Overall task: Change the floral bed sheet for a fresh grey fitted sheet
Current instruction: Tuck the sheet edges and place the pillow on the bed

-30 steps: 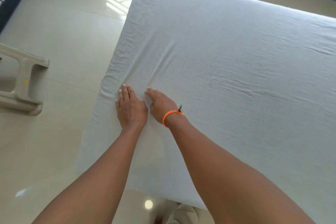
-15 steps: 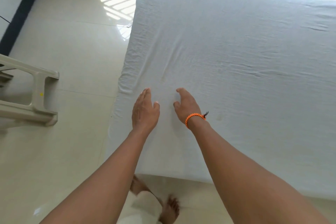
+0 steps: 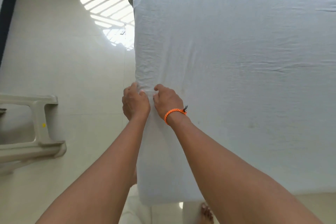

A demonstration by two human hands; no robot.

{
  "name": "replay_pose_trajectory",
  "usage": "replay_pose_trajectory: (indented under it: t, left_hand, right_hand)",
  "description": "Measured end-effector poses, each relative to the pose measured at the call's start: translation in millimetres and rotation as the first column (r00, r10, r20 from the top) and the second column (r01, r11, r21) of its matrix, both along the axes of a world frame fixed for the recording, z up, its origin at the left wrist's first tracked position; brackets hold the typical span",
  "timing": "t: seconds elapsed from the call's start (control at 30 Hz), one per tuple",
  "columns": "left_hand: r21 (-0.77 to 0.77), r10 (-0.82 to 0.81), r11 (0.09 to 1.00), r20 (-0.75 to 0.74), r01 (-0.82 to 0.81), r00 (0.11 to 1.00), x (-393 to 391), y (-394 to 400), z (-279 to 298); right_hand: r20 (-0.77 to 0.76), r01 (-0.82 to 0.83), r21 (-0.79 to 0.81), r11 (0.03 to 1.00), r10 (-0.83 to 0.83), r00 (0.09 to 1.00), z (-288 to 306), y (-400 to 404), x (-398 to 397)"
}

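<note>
A pale grey fitted sheet (image 3: 236, 60) covers the whole mattress, with fine creases along its left side. My left hand (image 3: 135, 102) is at the mattress's left edge, its fingers curled over a bunched fold of the sheet. My right hand (image 3: 168, 101), with an orange cord on the wrist, sits just beside it and pinches the same fold from the other side. The two hands almost touch. No floral sheet is in view.
A beige plastic chair (image 3: 40, 123) stands on the glossy tiled floor (image 3: 72, 60) to the left of the bed. My bare foot (image 3: 206, 212) is at the bed's near corner. A dark skirting strip (image 3: 9, 14) runs along the far-left wall.
Both hands went from lying flat on the sheet to the left edge, where they now curl round a fold of fabric. The view has swung so the bed's edge runs straight up.
</note>
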State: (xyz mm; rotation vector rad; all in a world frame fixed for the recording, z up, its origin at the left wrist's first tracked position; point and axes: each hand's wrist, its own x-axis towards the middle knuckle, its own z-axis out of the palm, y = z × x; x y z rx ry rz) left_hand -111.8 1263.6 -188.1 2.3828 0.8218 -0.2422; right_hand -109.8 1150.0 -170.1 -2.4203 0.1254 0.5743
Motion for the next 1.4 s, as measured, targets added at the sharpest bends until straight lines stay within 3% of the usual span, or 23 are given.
replay_pose_trajectory:
  t: [0.17, 0.37, 0.47, 0.63, 0.8, 0.93, 1.07, 1.17, 1.27, 1.4]
  left_hand:
    - [-0.097, 0.022, 0.995, -0.076, -0.029, 0.997, 35, 37, -21]
    - [-0.099, -0.154, 0.984, -0.058, 0.148, 0.986, 50, 66, -27]
    - [-0.045, -0.113, 0.993, 0.012, 0.113, 0.994, 42, 76, -25]
    - [0.002, -0.124, 0.992, 0.131, 0.124, 0.984, 36, 86, -21]
    - [-0.021, -0.095, 0.995, 0.014, 0.095, 0.995, 41, 81, -37]
    - [-0.204, -0.110, 0.975, -0.091, 0.090, 0.990, 53, 81, -53]
    - [-0.442, -0.055, 0.897, -0.093, 0.008, 0.994, 45, 83, -58]
    - [-0.477, -0.037, 0.879, -0.072, -0.002, 0.997, 16, 73, -52]
    - [-0.435, -0.053, 0.900, -0.129, -0.008, 0.990, -38, 68, -55]
    - [-0.419, 0.019, 0.900, -0.239, -0.121, 0.971, -106, 60, -54]
  right_hand:
    - [0.024, 0.104, -0.225, 0.969, -0.101, 0.995, -9, 55, 33]
    - [0.027, 0.016, -0.312, 0.950, -0.008, 1.000, -21, 88, 49]
    - [0.067, -0.093, -0.345, 0.934, 0.123, 0.990, -20, 99, 48]
    - [0.074, -0.129, -0.285, 0.950, 0.157, 0.985, -22, 107, 46]
    - [0.030, -0.130, -0.205, 0.970, 0.139, 0.990, -33, 104, 41]
    - [-0.045, -0.156, -0.107, 0.982, 0.152, 0.987, -42, 95, 43]
    - [0.112, -0.043, 0.004, 0.999, 0.043, 0.993, -41, 91, 23]
    - [0.320, 0.058, -0.215, 0.975, 0.014, 0.947, -38, 93, -14]
    - [0.279, 0.187, -0.440, 0.878, -0.064, 0.958, -39, 92, -70]
    - [0.234, 0.091, -0.486, 0.869, 0.030, 0.972, -40, 89, -129]
